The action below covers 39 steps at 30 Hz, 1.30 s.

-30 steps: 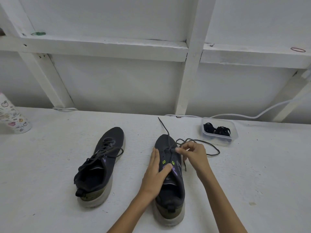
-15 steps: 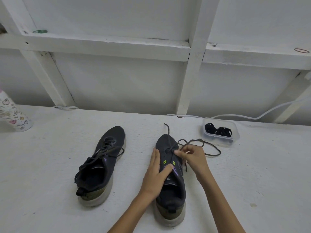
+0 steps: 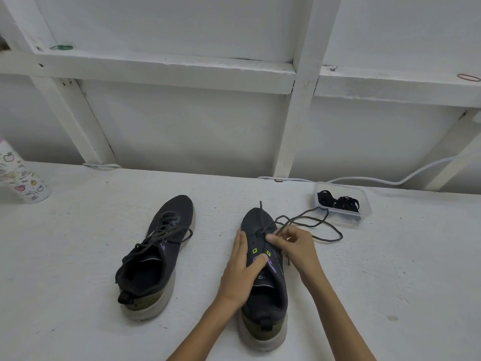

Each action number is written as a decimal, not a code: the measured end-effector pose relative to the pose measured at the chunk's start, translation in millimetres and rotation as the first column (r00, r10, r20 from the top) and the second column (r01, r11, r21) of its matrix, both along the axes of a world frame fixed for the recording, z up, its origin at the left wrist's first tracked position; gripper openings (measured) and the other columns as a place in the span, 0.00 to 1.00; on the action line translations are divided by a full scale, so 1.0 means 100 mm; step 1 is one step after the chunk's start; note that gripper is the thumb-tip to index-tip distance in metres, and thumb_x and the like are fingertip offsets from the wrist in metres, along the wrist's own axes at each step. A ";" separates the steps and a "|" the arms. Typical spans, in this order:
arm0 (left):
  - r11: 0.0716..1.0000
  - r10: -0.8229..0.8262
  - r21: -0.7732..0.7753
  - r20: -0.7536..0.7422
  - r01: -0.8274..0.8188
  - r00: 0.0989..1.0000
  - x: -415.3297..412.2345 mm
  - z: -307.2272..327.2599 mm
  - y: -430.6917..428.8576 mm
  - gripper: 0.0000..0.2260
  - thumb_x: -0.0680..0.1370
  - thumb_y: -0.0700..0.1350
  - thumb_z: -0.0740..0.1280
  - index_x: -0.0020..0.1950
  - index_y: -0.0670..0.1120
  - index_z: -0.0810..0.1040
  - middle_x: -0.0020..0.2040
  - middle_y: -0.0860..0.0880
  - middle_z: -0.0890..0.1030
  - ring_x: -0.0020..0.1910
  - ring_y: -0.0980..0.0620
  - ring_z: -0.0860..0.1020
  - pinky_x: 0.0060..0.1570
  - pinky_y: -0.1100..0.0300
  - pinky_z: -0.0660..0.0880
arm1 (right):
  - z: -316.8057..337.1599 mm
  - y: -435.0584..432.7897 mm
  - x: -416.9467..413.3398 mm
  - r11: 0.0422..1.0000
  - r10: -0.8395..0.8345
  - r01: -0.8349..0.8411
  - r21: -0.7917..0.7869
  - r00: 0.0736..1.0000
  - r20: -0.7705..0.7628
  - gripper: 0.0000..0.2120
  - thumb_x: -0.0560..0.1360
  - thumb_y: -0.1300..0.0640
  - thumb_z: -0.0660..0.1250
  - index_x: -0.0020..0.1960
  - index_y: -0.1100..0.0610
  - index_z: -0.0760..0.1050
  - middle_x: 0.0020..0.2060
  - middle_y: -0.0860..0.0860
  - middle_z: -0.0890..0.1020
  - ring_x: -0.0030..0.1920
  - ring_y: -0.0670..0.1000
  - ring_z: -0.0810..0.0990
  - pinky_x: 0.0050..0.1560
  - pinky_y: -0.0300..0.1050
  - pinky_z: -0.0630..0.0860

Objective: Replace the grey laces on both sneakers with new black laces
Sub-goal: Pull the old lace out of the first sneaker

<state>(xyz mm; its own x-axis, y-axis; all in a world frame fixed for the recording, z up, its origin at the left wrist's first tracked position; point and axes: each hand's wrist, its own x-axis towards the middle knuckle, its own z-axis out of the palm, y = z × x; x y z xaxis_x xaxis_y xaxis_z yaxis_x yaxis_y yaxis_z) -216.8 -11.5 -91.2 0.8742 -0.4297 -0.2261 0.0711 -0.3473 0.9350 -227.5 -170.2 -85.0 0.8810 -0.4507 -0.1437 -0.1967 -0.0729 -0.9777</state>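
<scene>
Left hand point(image 3: 240, 269) lies flat on the dark sneaker point(image 3: 268, 303) right in front of the person, fingers straight along its side and thumb pressed across the tongue, pinning it to the white bench point(image 3: 78, 256). Right hand point(image 3: 295, 246) is up at the eyelets near the toe, thumb and fingers curled together, pinching the grey lace point(image 3: 328, 240). Most of that lace trails loose in loops over the bench to the right, toward a clear plastic tub point(image 3: 365, 201). In that tub sit the black laces point(image 3: 338, 201), bundled. Off to the left, apart from the action, the second sneaker point(image 3: 166, 246) stands with its grey lacing fully threaded. A patterned bottle point(image 3: 23, 181) stands at the far left edge.
</scene>
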 end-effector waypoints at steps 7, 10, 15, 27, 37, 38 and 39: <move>1.000 0.000 0.004 -0.021 0.000 1.000 -0.01 0.02 0.00 0.41 0.71 0.62 0.60 0.79 0.55 0.45 0.79 0.61 0.47 0.75 0.64 0.49 0.75 0.61 0.51 | 0.12 -0.09 0.09 0.984 -0.178 0.177 0.019 0.979 0.097 0.07 0.73 0.59 0.73 0.39 0.60 0.78 0.30 0.52 0.78 0.28 0.46 0.73 0.34 0.39 0.70; 1.000 0.003 -0.004 -0.034 -0.003 0.999 -0.01 0.02 0.01 0.41 0.71 0.62 0.60 0.79 0.55 0.46 0.79 0.61 0.48 0.76 0.64 0.50 0.76 0.59 0.51 | 0.14 -0.16 0.11 0.962 -0.270 0.264 0.063 0.956 0.113 0.08 0.74 0.56 0.72 0.40 0.59 0.76 0.30 0.53 0.77 0.27 0.47 0.72 0.33 0.41 0.67; 1.000 0.007 -0.013 -0.025 -0.007 1.000 -0.01 0.02 0.00 0.41 0.71 0.61 0.60 0.80 0.54 0.46 0.78 0.61 0.48 0.73 0.67 0.48 0.71 0.66 0.49 | 0.03 -0.02 0.02 0.996 -0.086 0.085 0.026 0.996 0.037 0.09 0.70 0.56 0.76 0.41 0.60 0.81 0.30 0.49 0.81 0.32 0.47 0.78 0.33 0.39 0.73; 1.000 0.003 0.000 -0.031 -0.003 1.000 -0.02 0.01 0.01 0.41 0.71 0.62 0.60 0.79 0.55 0.46 0.79 0.61 0.47 0.75 0.65 0.48 0.74 0.62 0.49 | 0.15 -0.17 0.14 0.958 -0.285 0.278 0.065 0.948 0.144 0.09 0.74 0.57 0.73 0.40 0.60 0.77 0.30 0.51 0.75 0.27 0.47 0.70 0.33 0.39 0.69; 1.000 0.014 -0.015 -0.033 -0.014 0.999 -0.01 0.02 -0.01 0.41 0.71 0.61 0.60 0.79 0.53 0.47 0.79 0.60 0.49 0.73 0.68 0.48 0.71 0.67 0.48 | 0.05 -0.07 0.00 1.000 0.012 -0.012 -0.012 1.000 0.011 0.08 0.70 0.59 0.76 0.39 0.63 0.81 0.34 0.56 0.82 0.30 0.46 0.75 0.29 0.33 0.70; 1.000 0.012 -0.011 -0.034 -0.012 0.999 -0.01 0.02 -0.01 0.41 0.71 0.61 0.60 0.80 0.53 0.47 0.79 0.60 0.48 0.73 0.67 0.48 0.71 0.66 0.48 | 0.07 -0.09 0.01 1.000 -0.003 0.004 -0.026 1.000 0.028 0.07 0.71 0.60 0.75 0.39 0.63 0.81 0.31 0.54 0.81 0.29 0.45 0.74 0.29 0.33 0.69; 1.000 0.009 -0.006 -0.033 -0.009 0.999 -0.01 0.02 -0.01 0.41 0.71 0.61 0.60 0.80 0.54 0.47 0.79 0.60 0.48 0.73 0.67 0.48 0.71 0.66 0.48 | 0.09 -0.10 0.04 0.999 -0.034 0.036 -0.038 0.998 0.050 0.07 0.72 0.60 0.74 0.38 0.62 0.80 0.29 0.50 0.80 0.27 0.45 0.73 0.29 0.32 0.69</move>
<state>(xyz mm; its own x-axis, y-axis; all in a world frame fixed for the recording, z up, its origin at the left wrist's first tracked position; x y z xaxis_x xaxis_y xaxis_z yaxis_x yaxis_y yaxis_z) -217.8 -12.5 -89.3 0.8700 -0.4236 -0.2524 0.1053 -0.3405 0.9343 -223.8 -180.4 -75.5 0.8704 -0.4855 -0.0823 -0.1513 -0.1046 -0.9829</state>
